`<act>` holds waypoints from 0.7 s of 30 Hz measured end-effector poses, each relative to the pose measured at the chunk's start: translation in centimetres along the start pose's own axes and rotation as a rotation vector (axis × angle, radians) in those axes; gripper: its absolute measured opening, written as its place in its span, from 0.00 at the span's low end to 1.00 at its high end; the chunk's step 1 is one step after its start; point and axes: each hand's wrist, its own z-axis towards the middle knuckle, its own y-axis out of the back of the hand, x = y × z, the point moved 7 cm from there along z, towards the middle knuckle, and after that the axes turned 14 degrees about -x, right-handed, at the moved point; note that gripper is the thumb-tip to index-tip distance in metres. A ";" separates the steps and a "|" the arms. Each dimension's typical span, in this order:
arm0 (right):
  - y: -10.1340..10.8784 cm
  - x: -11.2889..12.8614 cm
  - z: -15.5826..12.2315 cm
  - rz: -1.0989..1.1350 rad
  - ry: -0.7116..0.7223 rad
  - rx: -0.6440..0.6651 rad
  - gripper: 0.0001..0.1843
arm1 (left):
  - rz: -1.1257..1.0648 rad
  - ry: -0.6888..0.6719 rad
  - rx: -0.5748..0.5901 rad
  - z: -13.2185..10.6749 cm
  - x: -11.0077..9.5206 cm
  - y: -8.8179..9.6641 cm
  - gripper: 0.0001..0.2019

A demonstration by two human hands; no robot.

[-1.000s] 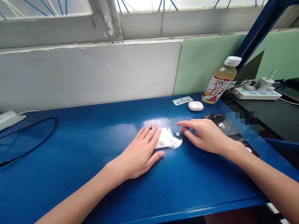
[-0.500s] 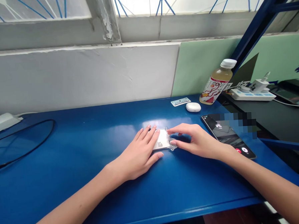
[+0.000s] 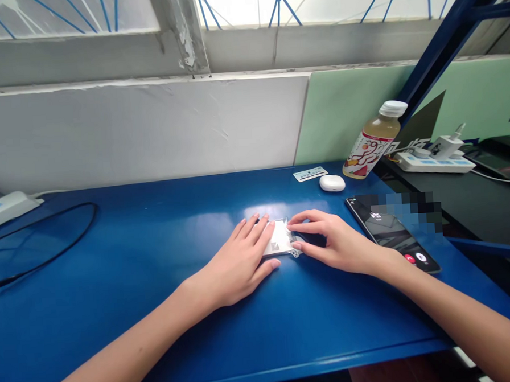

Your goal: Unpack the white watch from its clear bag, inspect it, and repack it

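Note:
A small clear plastic packet with a white card inside [image 3: 278, 238] lies in the middle of the blue table [image 3: 157, 276]. My left hand [image 3: 237, 260] rests flat on the packet's left part, fingers stretched out. My right hand [image 3: 332, 241] is at the packet's right edge, thumb and forefinger pinched on the crumpled clear plastic there. What is inside the packet's right end is hidden by my fingers.
A phone [image 3: 391, 232] with a lit screen lies right of my right hand. A white earbud case [image 3: 332, 182], a small card [image 3: 310, 173] and a drink bottle [image 3: 374, 140] stand at the back right. Power strips [image 3: 435, 160] [image 3: 3, 207] and a black cable [image 3: 47, 236] sit at both sides.
My right hand moved left from beside the packet onto its right edge and pinched the plastic. My left hand stayed flat on the packet.

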 end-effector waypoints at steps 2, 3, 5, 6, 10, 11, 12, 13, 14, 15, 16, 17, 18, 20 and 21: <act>-0.1 0.1 -0.1 -0.006 0.014 0.007 0.15 | 0.013 0.007 0.017 0.0 0.0 -0.1 0.33; -0.2 0.1 -0.1 -0.012 0.021 0.008 0.15 | 0.019 0.009 0.024 -0.1 0.1 -0.1 0.33; -0.3 0.1 -0.2 -0.035 0.040 0.007 0.15 | 0.022 0.014 0.027 -0.1 0.1 -0.2 0.33; -0.4 0.1 -0.3 -0.052 0.052 0.006 0.15 | 0.021 0.016 0.026 0.0 0.1 -0.2 0.32; -0.7 0.2 -0.5 -0.119 0.100 0.001 0.13 | 0.018 0.016 0.015 -0.1 0.2 -0.3 0.32; -0.7 0.2 -0.5 -0.126 0.112 0.000 0.13 | 0.017 0.014 0.010 -0.1 0.2 -0.4 0.32; -0.8 0.4 -0.6 -0.129 0.125 -0.001 0.13 | 0.016 0.012 0.005 0.0 0.2 -0.4 0.31; -0.8 0.5 -0.6 -0.131 0.139 0.000 0.13 | 0.014 0.010 0.001 0.0 0.2 -0.3 0.31; -0.9 0.7 -0.6 -0.136 0.154 0.001 0.13 | 0.012 0.010 0.001 0.0 0.2 -0.4 0.31; -0.9 0.8 -0.6 -0.146 0.168 0.003 0.14 | 0.012 0.011 0.004 0.0 0.2 -0.4 0.31; -1.0 1.0 -0.6 -0.162 0.185 0.004 0.14 | 0.012 0.013 0.008 0.0 0.2 -0.4 0.31; -1.0 1.2 -0.7 -0.184 0.205 0.003 0.14 | 0.013 0.014 0.013 0.0 0.2 -0.3 0.30; -1.1 1.4 -0.7 -0.213 0.228 -0.002 0.15 | 0.013 0.016 0.015 0.0 0.2 -0.3 0.30; -1.2 2.0 -0.7 -0.281 0.295 -0.020 0.15 | 0.007 0.017 0.012 0.0 0.1 -0.2 0.29; -1.4 2.3 -0.8 -0.316 0.338 -0.029 0.16 | 0.001 0.017 0.007 0.0 0.1 -0.2 0.29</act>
